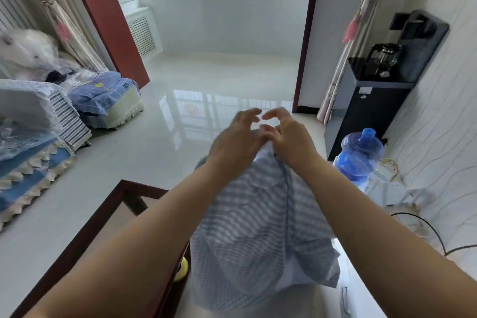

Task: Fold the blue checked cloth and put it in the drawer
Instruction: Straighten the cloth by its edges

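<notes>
The blue checked cloth (pixel 260 235) hangs in the air in front of me, doubled lengthwise, its lower end drooping near the bottom of the view. Both hands meet at its top edge. My left hand (pixel 236 141) and my right hand (pixel 286 134) each pinch the upper corners with thumb and lower fingers, while their other fingers spread outward. The hands touch each other. No drawer is in view.
A dark wooden table frame (pixel 121 204) stands below my left arm. A black water dispenser (pixel 376 100) and a blue water bottle (pixel 361 155) stand at the right wall, with cables (pixel 426 230) on the floor. Covered furniture (pixel 38 121) lines the left. Glossy floor lies ahead.
</notes>
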